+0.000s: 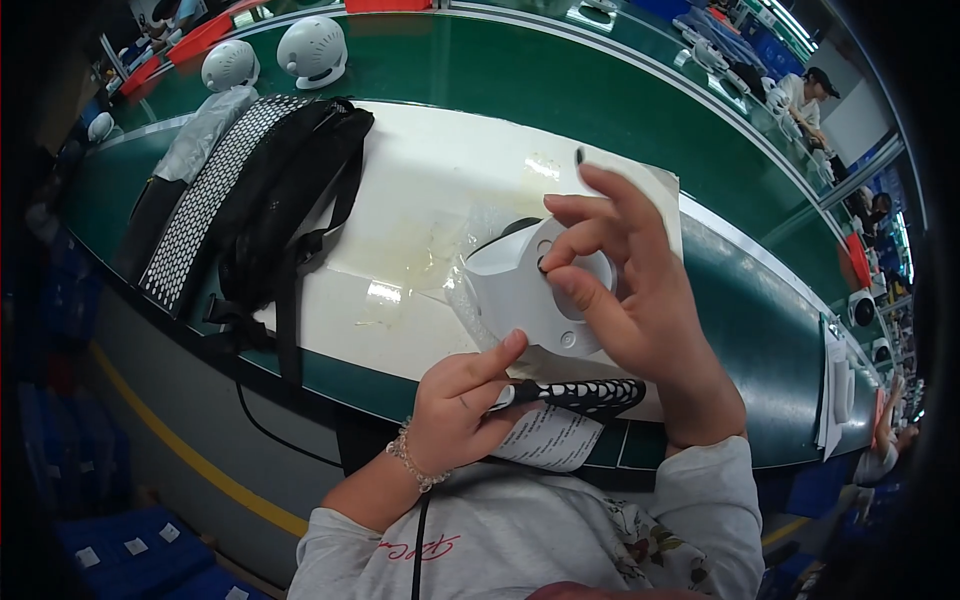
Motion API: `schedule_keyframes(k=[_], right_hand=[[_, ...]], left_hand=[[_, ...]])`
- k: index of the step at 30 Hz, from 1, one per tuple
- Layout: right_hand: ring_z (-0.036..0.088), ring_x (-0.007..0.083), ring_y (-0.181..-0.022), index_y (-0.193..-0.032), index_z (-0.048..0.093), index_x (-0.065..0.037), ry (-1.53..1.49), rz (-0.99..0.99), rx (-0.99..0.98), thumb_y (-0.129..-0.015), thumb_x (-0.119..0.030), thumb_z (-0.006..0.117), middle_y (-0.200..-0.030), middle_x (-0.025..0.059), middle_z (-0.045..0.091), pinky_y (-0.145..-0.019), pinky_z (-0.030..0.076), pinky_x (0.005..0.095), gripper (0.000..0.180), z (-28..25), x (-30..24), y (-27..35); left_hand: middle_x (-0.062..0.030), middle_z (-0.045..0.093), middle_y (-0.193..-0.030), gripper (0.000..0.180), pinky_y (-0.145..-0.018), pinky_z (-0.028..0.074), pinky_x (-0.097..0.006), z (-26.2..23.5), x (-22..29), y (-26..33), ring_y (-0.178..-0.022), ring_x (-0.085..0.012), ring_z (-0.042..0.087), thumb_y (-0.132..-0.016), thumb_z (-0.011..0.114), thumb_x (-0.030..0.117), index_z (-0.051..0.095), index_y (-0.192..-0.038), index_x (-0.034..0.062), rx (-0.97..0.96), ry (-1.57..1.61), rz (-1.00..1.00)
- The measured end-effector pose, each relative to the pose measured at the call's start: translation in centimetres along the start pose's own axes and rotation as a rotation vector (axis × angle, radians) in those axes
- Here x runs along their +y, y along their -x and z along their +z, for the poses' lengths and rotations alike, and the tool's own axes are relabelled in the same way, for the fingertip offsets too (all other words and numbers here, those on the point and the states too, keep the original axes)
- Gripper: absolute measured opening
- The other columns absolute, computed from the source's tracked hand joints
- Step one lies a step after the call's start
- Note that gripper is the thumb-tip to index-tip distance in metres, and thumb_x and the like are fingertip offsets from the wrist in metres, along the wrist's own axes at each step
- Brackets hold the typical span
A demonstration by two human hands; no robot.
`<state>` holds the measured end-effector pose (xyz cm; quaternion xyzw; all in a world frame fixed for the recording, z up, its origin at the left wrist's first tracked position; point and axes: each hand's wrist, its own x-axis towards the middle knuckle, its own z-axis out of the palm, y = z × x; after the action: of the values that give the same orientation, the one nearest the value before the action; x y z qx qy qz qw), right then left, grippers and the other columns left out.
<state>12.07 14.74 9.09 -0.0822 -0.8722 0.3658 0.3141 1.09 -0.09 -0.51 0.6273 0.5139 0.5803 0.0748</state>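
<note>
Item 1: white plastic housing (pixel 520 290), rounded, with a circular recess and small holes on its upper face. It lies at the centre of the view on a white mat (pixel 420 190), partly over a clear plastic bag (pixel 450 260) that looks crumpled beneath it.

Item 2: right hand (pixel 640 300), at 3 o'clock of the housing and touching it. Thumb and forefinger are pinched together over the recess, apparently on something very small (too small to identify); the remaining fingers fan upward and open, probably to keep the face in sight.

Item 3: left hand (pixel 460 405), at 6 o'clock of the housing. Fingers curl closed around a black perforated strip (pixel 585 395), with the forefinger stretched up to the housing's lower edge, seemingly to steady it. A beaded bracelet sits on the wrist.

Item 4: printed paper sheet (pixel 550 438), under the strip at the bench edge.

Item 5: black bag with straps (pixel 290 190), at 9 o'clock, with a white-dotted panel (pixel 210 200) beside it.

Item 6: two white rounded units (pixel 312 50), at 11 o'clock on the green bench (pixel 560 90).

Item 7: another person (pixel 805 95), at 2 o'clock, well apart.
</note>
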Motion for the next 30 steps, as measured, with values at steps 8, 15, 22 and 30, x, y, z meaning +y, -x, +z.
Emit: schedule_keyframes(k=[8,15,22,30], right_hand=[[0.047,0.0213,-0.108,-0.133,0.021,-0.005,-0.186,-0.029,0.054,-0.079,0.005,0.055,-0.086,0.0068,0.052,-0.094,0.036,0.0335,0.065,0.5,0.4,-0.1],[0.048,0.0211,-0.106,-0.132,0.025,-0.004,-0.127,0.092,0.042,-0.082,0.003,0.053,-0.085,0.0073,0.053,-0.091,0.038,0.0323,0.058,0.4,-0.4,-0.6],[0.048,0.0243,-0.114,-0.127,0.034,-0.003,0.188,0.003,0.033,-0.083,-0.001,0.053,-0.096,0.0106,0.060,-0.096,0.033,0.0372,0.048,-0.1,-0.7,0.3],[0.025,0.0360,-0.130,-0.105,0.052,-0.007,0.222,0.016,0.031,-0.081,-0.010,0.060,-0.131,0.0187,0.040,-0.105,0.012,0.0460,0.026,-1.0,-1.4,3.3]], left_hand=[[-0.0158,0.054,-0.119,0.022,-0.060,0.046,-0.030,0.1,0.0,0.0,-0.068,-0.0230,0.060,-0.057,0.074,0.005,0.054,-0.066,-0.0017,0.020,-0.012,0.011],[-0.0163,0.054,-0.119,0.022,-0.060,0.046,-0.030,0.0,0.1,-0.3,-0.069,-0.0232,0.060,-0.057,0.074,0.005,0.054,-0.065,-0.0020,0.022,-0.016,0.016],[-0.0157,0.054,-0.120,0.021,-0.060,0.046,-0.030,0.0,0.1,-0.2,-0.069,-0.0232,0.060,-0.057,0.073,0.005,0.055,-0.066,-0.0019,0.030,-0.023,0.025],[-0.0140,0.053,-0.121,0.021,-0.059,0.046,-0.029,0.3,-0.1,-0.1,-0.066,-0.0226,0.058,-0.056,0.072,0.003,0.052,-0.062,-0.0013,0.035,0.005,0.022]])
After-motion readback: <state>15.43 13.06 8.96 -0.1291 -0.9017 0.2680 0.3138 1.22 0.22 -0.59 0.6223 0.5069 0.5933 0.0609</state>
